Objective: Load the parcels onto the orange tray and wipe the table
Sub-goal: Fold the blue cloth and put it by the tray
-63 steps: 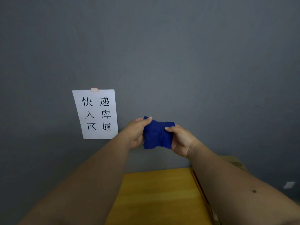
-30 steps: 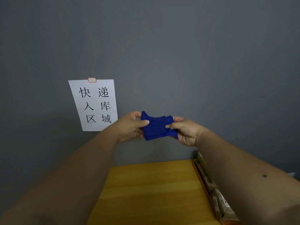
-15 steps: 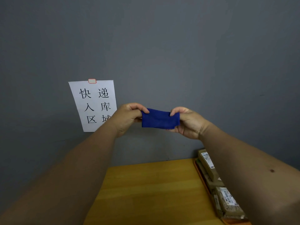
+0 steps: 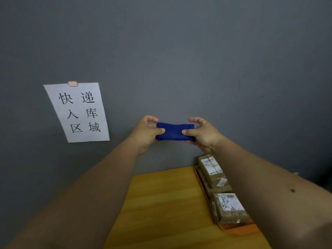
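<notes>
A dark blue cloth (image 4: 175, 132), folded into a narrow strip, is held up in the air before the grey wall. My left hand (image 4: 146, 133) pinches its left end and my right hand (image 4: 202, 134) pinches its right end. Below, the yellow wooden table (image 4: 161, 203) shows between my forearms. At its right edge lies the orange tray (image 4: 239, 229), carrying brown cardboard parcels (image 4: 213, 172) with white labels, another parcel (image 4: 230, 207) nearer to me. My right forearm hides the tray's right part.
A white paper sign (image 4: 79, 112) with black characters hangs on the grey wall at the left, held by a red-edged clip. The wall stands directly behind the table's far edge.
The cloth went from a loose bunch to a flat folded strip stretched between both hands. The view has tilted down and right, bringing the tray and parcels into sight.
</notes>
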